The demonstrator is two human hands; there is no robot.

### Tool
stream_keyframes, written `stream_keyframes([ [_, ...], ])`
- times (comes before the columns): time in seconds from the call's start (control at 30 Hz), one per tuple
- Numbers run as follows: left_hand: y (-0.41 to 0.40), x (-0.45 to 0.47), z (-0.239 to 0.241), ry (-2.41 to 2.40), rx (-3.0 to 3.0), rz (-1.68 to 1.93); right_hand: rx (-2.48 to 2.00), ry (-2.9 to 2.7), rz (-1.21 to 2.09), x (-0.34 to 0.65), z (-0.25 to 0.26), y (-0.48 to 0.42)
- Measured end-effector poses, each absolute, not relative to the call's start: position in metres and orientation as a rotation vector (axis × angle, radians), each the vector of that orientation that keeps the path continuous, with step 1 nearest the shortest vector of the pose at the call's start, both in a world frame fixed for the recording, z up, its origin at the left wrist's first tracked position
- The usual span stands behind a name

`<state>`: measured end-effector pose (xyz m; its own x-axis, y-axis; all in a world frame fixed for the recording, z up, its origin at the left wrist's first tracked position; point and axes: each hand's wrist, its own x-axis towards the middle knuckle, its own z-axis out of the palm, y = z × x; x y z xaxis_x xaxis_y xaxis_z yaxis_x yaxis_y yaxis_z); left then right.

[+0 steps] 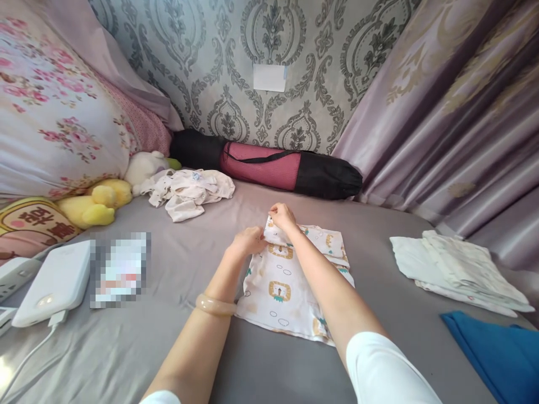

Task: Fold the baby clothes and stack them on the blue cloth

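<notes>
A small white garment with a lion print (278, 292) lies flat on the grey bed sheet (177, 336) in front of me. My left hand (248, 241) is closed on its upper left edge, a pale bangle on that wrist. My right hand (281, 216) pinches the top corner of the same garment just beyond the left hand, and my right forearm lies across the cloth. Both hands are close together at the far edge of the garment.
A loose heap of pale clothes (187, 193) lies at the back left beside yellow and white plush toys (99, 202). A pink and black rolled bag (269, 163) rests along the wall. Folded white clothes (458, 269) and blue cloth (501, 353) sit at right. White devices (54, 283) lie at left.
</notes>
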<state>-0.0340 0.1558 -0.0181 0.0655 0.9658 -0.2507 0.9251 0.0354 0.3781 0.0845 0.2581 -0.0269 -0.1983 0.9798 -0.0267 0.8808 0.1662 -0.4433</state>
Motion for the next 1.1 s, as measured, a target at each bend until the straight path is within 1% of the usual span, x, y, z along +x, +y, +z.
stream_keyframes([
  [0.33, 0.159, -0.045, -0.015, 1.889, 1.757, -0.048, -1.798, -1.996, 0.528, 0.071, -0.042, 0.260],
  [0.57, 0.154, -0.048, -0.002, 1.895, 1.684, -0.120, -1.783, -2.051, 0.426, 0.059, -0.058, 0.250],
  [0.63, 0.154, -0.052, -0.002, 1.927, 1.720, -0.066, -1.791, -2.111, 0.440, 0.060, -0.058, 0.253],
  [0.7, 0.156, -0.054, -0.007, 1.904, 1.818, 0.082, -1.785, -2.175, 0.488, 0.065, -0.055, 0.260],
  [0.8, 0.161, -0.052, -0.019, 1.743, 2.027, 0.359, -1.774, -2.232, 0.540, 0.079, -0.044, 0.271],
  [0.87, 0.165, -0.045, -0.028, 1.634, 2.135, 0.457, -1.771, -2.262, 0.562, 0.088, -0.037, 0.276],
  [0.97, 0.168, -0.036, -0.037, 1.543, 2.215, 0.487, -1.756, -2.299, 0.596, 0.094, -0.033, 0.277],
  [1.1, 0.166, -0.033, -0.037, 1.544, 2.211, 0.445, -1.782, -2.270, 0.587, 0.093, -0.037, 0.273],
])
